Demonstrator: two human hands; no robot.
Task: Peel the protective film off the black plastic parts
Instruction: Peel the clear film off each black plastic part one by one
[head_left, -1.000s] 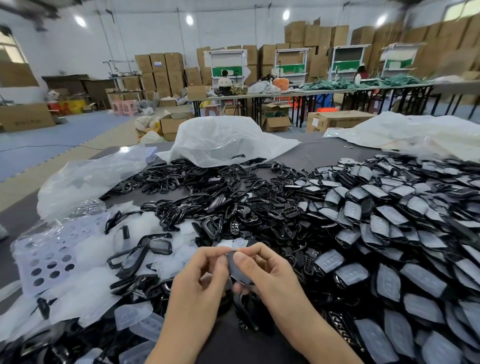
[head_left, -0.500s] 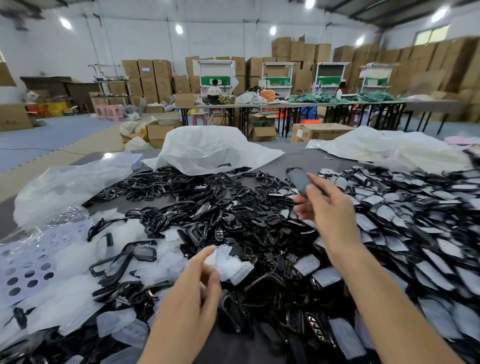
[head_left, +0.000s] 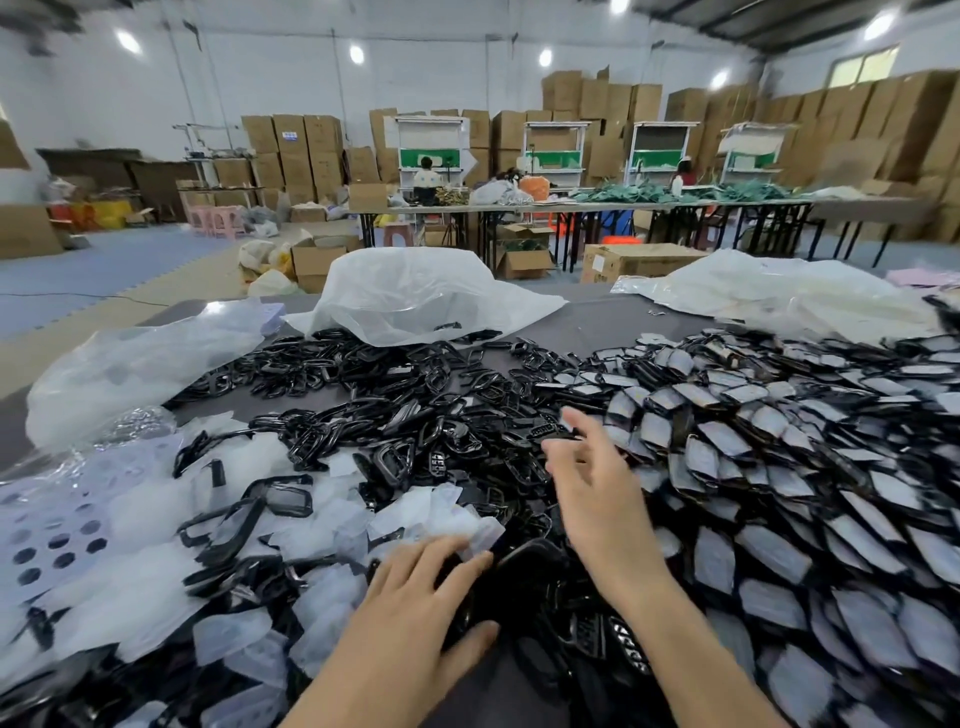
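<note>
Right hand: the right hand held a bare dark part up over the heap half a second ago; now it holds nothing, its fingers spread and loose above the middle of the parts.
Left hand: the left hand has dropped low, and its fingers lie nearly straight, touching the nearest translucent film scrap. They pinch nothing that I can see.
Peeled part: gone from the hand. It has probably joined the heap of bare glossy black plastic frames, though I cannot pick it out there.
Meaning: one piece looks finished and both hands are free, so I judge the next filmed piece is about to be fetched.
Task parts: the spread of black plastic parts with grey film still on lies just to the right of the right hand and runs to the frame's edge. Much is left to do.
Film: the drift of peeled whitish film pieces lies to the left, beside a pale lilac perforated sheet.
Surface: the dark grey counter shows bare only beyond the heaps, where a crumpled clear plastic bag sits.
Room: a warehouse hall with stacked brown cardboard boxes along the wall, long folding tables carrying green goods, and a blue floor mat.
</note>
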